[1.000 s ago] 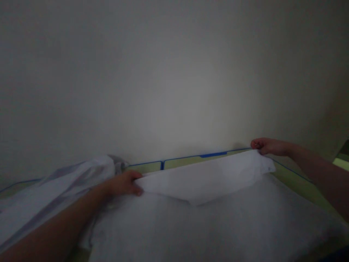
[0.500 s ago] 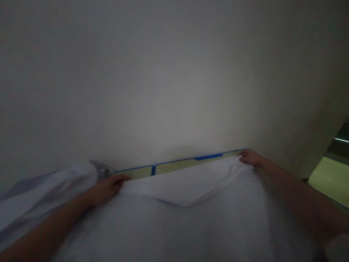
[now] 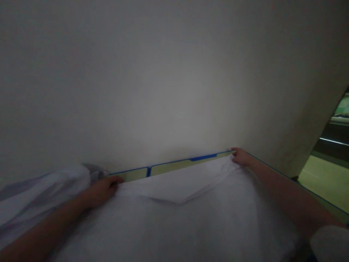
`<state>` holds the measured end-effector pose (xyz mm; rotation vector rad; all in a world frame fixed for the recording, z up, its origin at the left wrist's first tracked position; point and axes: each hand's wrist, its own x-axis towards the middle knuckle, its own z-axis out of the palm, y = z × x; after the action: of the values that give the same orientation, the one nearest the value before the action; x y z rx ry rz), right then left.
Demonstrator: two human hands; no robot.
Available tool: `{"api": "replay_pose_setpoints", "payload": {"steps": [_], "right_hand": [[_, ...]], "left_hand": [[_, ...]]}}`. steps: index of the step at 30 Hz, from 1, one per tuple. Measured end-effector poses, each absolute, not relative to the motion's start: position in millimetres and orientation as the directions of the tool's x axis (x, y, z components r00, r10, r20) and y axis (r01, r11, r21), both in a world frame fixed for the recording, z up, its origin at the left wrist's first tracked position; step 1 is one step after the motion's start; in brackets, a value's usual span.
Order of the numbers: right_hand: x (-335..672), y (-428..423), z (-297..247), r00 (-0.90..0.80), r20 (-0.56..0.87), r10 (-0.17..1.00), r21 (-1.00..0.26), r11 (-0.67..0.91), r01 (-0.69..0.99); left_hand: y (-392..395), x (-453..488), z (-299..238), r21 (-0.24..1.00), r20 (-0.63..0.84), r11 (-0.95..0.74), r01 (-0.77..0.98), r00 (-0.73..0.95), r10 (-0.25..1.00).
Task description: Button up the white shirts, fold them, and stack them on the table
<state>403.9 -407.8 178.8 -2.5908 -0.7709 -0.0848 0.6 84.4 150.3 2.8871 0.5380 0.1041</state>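
A white cloth point(image 3: 174, 222) lies spread before me, its far edge drawn fairly straight between my two hands. At the left end of that edge, my left hand point(image 3: 105, 187) is closed with the cloth pinched in its fingers. My right hand point(image 3: 240, 156) grips the far right corner, close to the wall. Between the hands a folded-back strip of the cloth sags in a shallow V. Beyond the edge shows a pale yellow-green surface point(image 3: 166, 169) with blue edging. The parts of the cloth under my fingers are hidden.
A plain grey-white wall point(image 3: 174, 80) rises directly behind the surface. More crumpled white fabric point(image 3: 54, 185) is heaped at the left, beside my left forearm. At the far right, past the wall's end, a pale floor point(image 3: 324, 182) and dark shelf-like shapes point(image 3: 335, 134) appear.
The view has shifted slightly, so the hands and cloth sit a little further left. Both hands keep hold of the cloth edge. More of the blue edging shows beside my right arm.
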Motion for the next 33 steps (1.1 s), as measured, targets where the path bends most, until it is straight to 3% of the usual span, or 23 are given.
{"api": "replay_pose_setpoints", "payload": {"steps": [3, 6, 12, 14, 18, 21, 26, 33], "right_hand": [[373.8, -378.3, 190.2, 0.777, 0.267, 0.570, -0.304, -0.715, 0.629], [321.7, -319.9, 194.6, 0.630, 0.297, 0.717, -0.246, -0.580, 0.776], [196.5, -187.1, 159.5, 0.142, 0.248, 0.958, -0.138, -0.110, 0.984], [179.0, -173.3, 141.4, 0.095, 0.206, 0.974, -0.118, -0.071, 0.990], [211.4, -215.2, 119.4, 0.163, 0.154, 0.974, -0.121, -0.146, 0.982], [275.6, -287.2, 118.1, 0.301, 0.083, 0.950, -0.103, -0.293, 0.951], [369.9, -401.4, 115.9, 0.616, 0.011, 0.788, -0.045, -0.615, 0.787], [407.1, -425.2, 102.4, 0.610, 0.004, 0.792, 0.000, -0.610, 0.792]], "left_hand": [[64.8, 8.9, 154.6, 0.084, 0.127, -0.924, 0.373, 0.916, 0.381], [26.1, 18.8, 152.2, 0.004, 0.235, -0.966, 0.259, 0.939, 0.252], [-24.7, 22.1, 120.7, -0.009, 0.207, -0.977, 0.212, 0.956, 0.206], [-23.4, 19.1, 113.8, -0.011, 0.180, -0.981, 0.195, 0.965, 0.190], [-14.7, 14.3, 110.3, -0.018, 0.156, -0.986, 0.167, 0.974, 0.162], [-11.0, 13.5, 108.7, -0.016, 0.151, -0.986, 0.165, 0.975, 0.161], [-10.5, 12.7, 106.0, 0.006, 0.145, -0.987, 0.158, 0.977, 0.157], [-11.1, 20.9, 112.0, 0.028, 0.100, -0.986, 0.164, 0.981, 0.166]]}}
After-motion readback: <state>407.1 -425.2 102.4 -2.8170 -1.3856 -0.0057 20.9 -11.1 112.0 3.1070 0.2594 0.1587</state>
